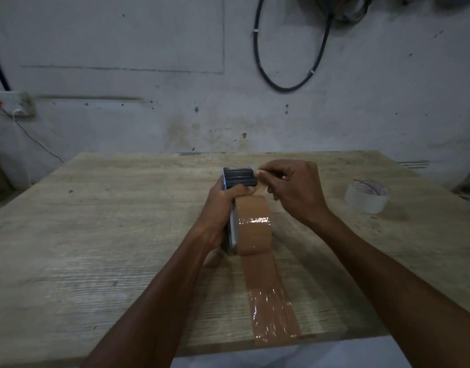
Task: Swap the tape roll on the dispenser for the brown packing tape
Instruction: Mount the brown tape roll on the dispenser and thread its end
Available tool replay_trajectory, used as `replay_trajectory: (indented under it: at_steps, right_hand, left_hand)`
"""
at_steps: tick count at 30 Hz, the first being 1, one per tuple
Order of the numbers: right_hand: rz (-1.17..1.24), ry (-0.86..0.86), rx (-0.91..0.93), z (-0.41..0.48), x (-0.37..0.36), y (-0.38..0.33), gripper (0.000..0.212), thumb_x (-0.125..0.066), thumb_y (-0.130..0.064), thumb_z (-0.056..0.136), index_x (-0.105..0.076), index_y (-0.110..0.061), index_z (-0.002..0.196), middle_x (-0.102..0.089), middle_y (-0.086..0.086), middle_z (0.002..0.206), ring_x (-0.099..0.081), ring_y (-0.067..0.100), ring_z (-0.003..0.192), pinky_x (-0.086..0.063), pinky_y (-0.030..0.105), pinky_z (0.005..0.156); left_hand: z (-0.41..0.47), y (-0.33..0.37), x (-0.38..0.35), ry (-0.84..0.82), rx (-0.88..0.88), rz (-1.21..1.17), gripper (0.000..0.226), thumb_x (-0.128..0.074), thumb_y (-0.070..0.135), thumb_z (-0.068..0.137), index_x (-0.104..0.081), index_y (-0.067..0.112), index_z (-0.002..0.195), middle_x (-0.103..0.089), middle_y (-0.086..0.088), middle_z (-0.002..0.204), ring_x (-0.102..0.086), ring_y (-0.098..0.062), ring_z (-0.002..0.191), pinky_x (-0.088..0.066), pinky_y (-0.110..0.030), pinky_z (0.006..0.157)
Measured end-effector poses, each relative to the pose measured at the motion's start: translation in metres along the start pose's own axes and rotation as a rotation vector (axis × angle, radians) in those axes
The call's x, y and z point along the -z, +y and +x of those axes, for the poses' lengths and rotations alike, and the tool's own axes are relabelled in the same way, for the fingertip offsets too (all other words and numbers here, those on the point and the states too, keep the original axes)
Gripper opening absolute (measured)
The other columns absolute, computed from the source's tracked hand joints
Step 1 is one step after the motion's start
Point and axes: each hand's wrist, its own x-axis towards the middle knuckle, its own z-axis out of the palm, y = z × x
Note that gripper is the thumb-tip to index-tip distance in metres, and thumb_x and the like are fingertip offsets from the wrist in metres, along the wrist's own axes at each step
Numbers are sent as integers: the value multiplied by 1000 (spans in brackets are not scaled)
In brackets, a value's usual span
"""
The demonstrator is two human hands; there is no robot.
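Left grip: the left hand point(220, 208) is clenched around the dispenser point(232, 208), thumb over the top, holding it on edge above the desk point(96, 235).

Right grip: the right hand point(295, 192) pinches the loose tape end point(260, 189) between thumb and fingertips, hard up against the dark roller head point(240, 177) at the far end of the dispenser.

Brown roll: the brown packing tape point(253, 227) is already seated on the dispenser, just right of the left grip and below and nearer than the right one.

Old roll: the whitish tape roll point(366, 195) lies flat on the desk, well off to the right of the right grip and clear of everything. Looks like the swap itself is done.

Stuck strip: a shiny brown strip point(271, 301) runs from under the roll back towards the person and ends at the near desk edge.

Key relation: the dispenser's long axis runs away from the person, and the roller head sits at its far tip. The tape end lies between roll and roller, right in the right grip, so that hand is the nearer one for feeding.

Step in hand: threading, by my read. The end wants guiding forward past the roller while the left grip keeps the frame steady.

Watch out: the sticky end could fold onto itself or cling to the fingers; whether it has passed the roller is hidden by the hand.
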Motion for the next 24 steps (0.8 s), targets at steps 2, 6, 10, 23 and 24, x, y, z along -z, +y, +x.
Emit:
replay_trajectory:
  at_steps: [2, 6, 10, 23, 24]
  right_hand:
    - [-11, 17, 26, 1, -1, 0, 13, -70, -14, 90, -78, -8, 98, -62, -18, 66, -62, -4, 55, -46, 7, 50]
    - [7, 17, 19, 3, -5, 0, 12, -71, -12, 89, -78, -8, 98, -62, -19, 67, -62, -6, 55, -44, 5, 51]
    - [-19, -15, 68, 7, -4, -3, 12, -72, -12, 88, -79, -7, 96, -67, -12, 74, -61, -10, 61, -43, 3, 56]
    - [-27, -8, -42, 17, -4, -12, 6, -73, -11, 85, -78, -12, 87, -61, -20, 64, -61, -6, 57, -48, 9, 57]
    - [-47, 5, -54, 19, -6, -13, 6, -73, -10, 84, -78, -13, 84, -61, -19, 64, -60, -5, 57, -49, 11, 59]
  left_hand:
    - [0, 2, 0, -15, 8, -31, 25, -58, 2, 93, -65, 15, 113, -70, -4, 77, -65, -14, 61, -56, -30, 58]
    - [-1, 3, 6, -49, 23, -17, 35, -73, 13, 82, -65, 13, 116, -70, -3, 77, -66, -14, 61, -56, -30, 58]
    - [-2, 5, 10, -111, 110, -44, 45, -79, 19, 72, -67, 9, 114, -70, -9, 83, -66, -22, 71, -57, -38, 72]
    - [5, 3, 13, -111, 62, 36, 52, -83, 24, 63, -70, 13, 113, -73, -12, 95, -66, -31, 89, -53, -52, 92]
    - [5, 3, 13, -116, 60, 55, 56, -82, 24, 65, -68, 12, 118, -73, -10, 95, -68, -28, 86, -54, -49, 88]
